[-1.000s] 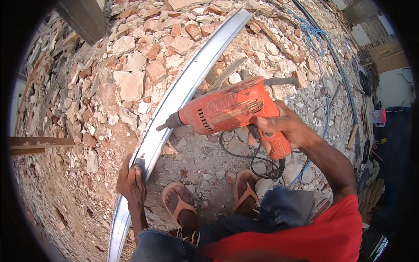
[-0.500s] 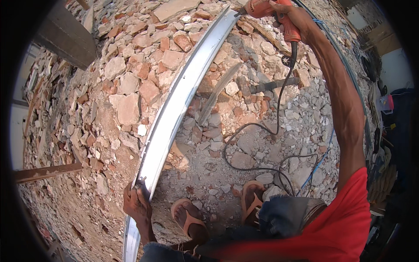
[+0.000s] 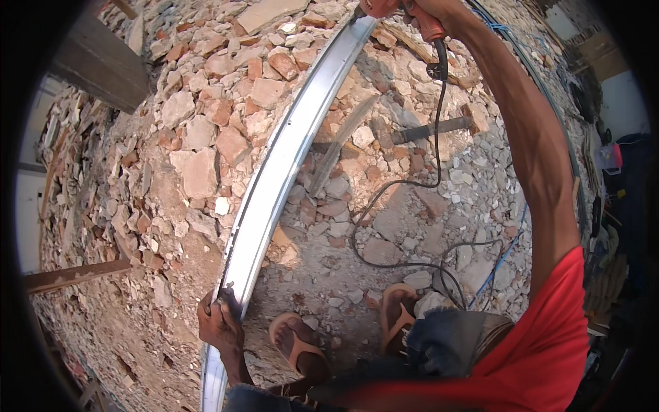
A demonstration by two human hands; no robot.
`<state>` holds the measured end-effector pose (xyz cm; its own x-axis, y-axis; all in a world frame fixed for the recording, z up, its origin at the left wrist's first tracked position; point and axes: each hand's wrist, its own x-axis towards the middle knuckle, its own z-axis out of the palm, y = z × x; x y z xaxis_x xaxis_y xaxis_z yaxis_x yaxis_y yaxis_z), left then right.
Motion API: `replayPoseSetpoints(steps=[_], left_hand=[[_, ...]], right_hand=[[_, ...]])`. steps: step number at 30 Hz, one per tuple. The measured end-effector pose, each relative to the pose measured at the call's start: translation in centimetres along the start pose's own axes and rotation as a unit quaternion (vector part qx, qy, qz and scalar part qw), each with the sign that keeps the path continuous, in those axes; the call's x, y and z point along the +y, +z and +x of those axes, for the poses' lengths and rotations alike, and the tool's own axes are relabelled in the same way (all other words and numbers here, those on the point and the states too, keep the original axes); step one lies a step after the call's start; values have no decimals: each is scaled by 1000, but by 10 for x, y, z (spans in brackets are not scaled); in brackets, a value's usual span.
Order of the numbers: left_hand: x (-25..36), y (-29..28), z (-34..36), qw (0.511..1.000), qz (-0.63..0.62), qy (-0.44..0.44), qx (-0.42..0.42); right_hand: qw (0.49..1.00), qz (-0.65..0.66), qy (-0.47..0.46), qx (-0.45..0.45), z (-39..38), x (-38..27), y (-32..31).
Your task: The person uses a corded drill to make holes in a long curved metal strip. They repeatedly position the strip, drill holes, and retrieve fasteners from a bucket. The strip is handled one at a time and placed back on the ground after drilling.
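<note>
Two hands: your left hand (image 3: pixel 221 324) is on the near part of the metal channel (image 3: pixel 280 161); your right hand (image 3: pixel 439 8) is at the upper edge of the view.
Left fingers: drawn in and closed on the channel. A small dark piece (image 3: pixel 228 292) shows at the fingertips; its kind, and whether you grip it too, cannot be told.
Right fingers: wrapped around the handle of the orange-red drill (image 3: pixel 379 6). The trigger finger cannot be made out.
Drill attitude: nose to your left, over the far end of the channel. The upper edge crops the body; contact between bit and metal cannot be confirmed.
Channel axis: lengthwise from lower left, under your left hand, up and rightward to the drill. The bend may come from the lens.
Controlling relation: drill nose to channel far end. Your right hand is nearer that end, just right of it; your left hand is well apart, back along the same axis.
Drill cord: the black cord (image 3: pixel 438 154) drops from the handle and loops right of the channel.
Right of channel: a wooden strip (image 3: pixel 341 146) and a dark bar (image 3: pixel 449 126) lie on the rubble (image 3: pixel 200 175).
</note>
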<state>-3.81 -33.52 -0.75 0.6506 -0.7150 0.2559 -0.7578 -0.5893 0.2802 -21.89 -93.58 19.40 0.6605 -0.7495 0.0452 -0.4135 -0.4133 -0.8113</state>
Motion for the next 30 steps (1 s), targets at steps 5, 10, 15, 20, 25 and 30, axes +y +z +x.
replayPoseSetpoints(steps=[5,10,15,20,25,30], left_hand=[[0,-2,2,1000,-7,-3,-9],[4,-6,4,999,14,35,7],[7,-8,5,999,-39,21,-6],[5,-6,7,998,-59,10,-7],[2,-5,7,997,-75,19,-4],[-2,-1,6,999,-30,33,5]], right_hand=[[993,-37,106,33,6,8,-1],[973,-177,144,41,26,19,-20],[955,-236,169,57,49,31,-39],[968,-193,159,37,56,46,-46],[973,-161,161,32,57,54,-49],[978,-127,165,29,56,59,-51]])
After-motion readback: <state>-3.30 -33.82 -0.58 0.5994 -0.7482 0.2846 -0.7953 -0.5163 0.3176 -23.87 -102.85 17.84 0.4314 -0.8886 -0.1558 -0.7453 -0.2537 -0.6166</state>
